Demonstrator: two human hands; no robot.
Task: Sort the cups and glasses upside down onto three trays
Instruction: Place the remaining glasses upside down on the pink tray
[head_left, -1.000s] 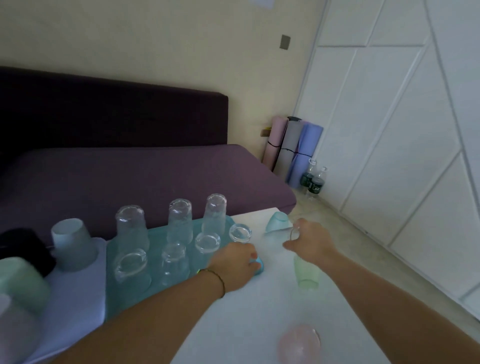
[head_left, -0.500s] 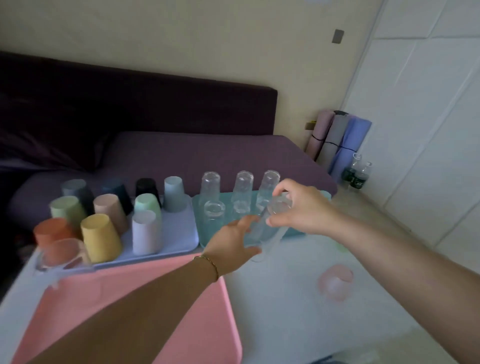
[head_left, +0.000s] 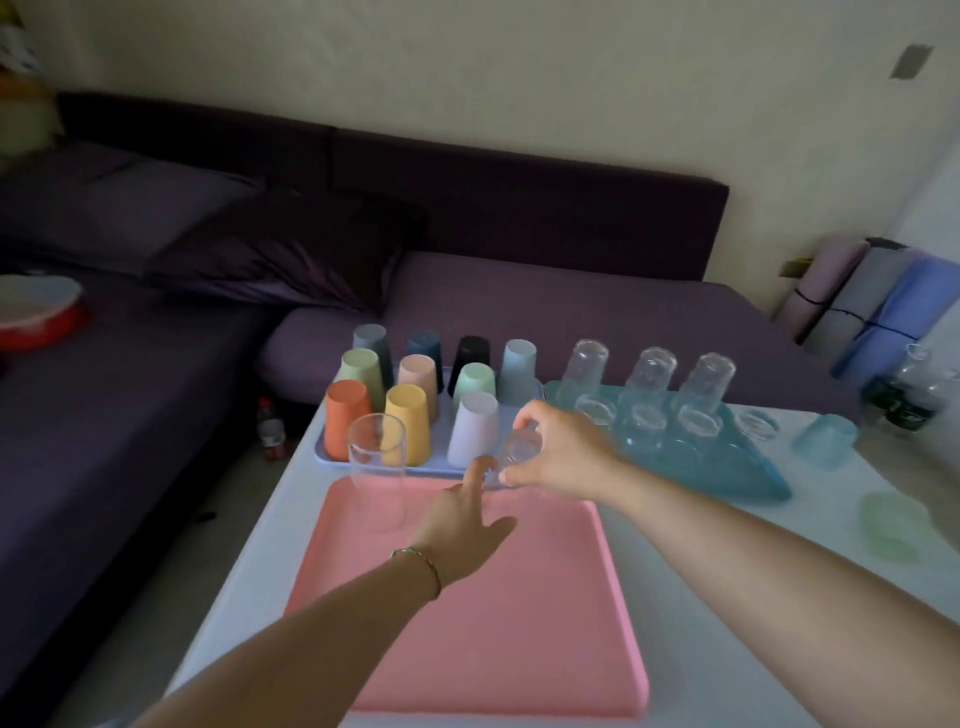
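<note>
My right hand (head_left: 558, 453) grips a clear glass (head_left: 519, 448), bottom up, above the far edge of the pink tray (head_left: 483, 644). My left hand (head_left: 462, 525) reaches over that tray with fingers spread, its fingertips at the glass. One tall clear glass (head_left: 376, 470) stands on the tray's far left corner. Several coloured cups (head_left: 408, 431) stand upside down on the lavender tray (head_left: 324, 457). Several small clear glasses (head_left: 647, 415) sit inverted on the teal tray (head_left: 748, 467).
A blue tumbler (head_left: 823, 441) and a green tumbler (head_left: 891, 525) sit on the white table at the right. A purple sofa lies behind, rolled mats (head_left: 872, 306) and bottles (head_left: 914, 389) to the right, and a red bowl (head_left: 36, 317) far left.
My view swung left from the teal tray to the pink tray. My right hand carried the clear glass leftwards to the pink tray's far edge, and my left hand followed beneath it.
</note>
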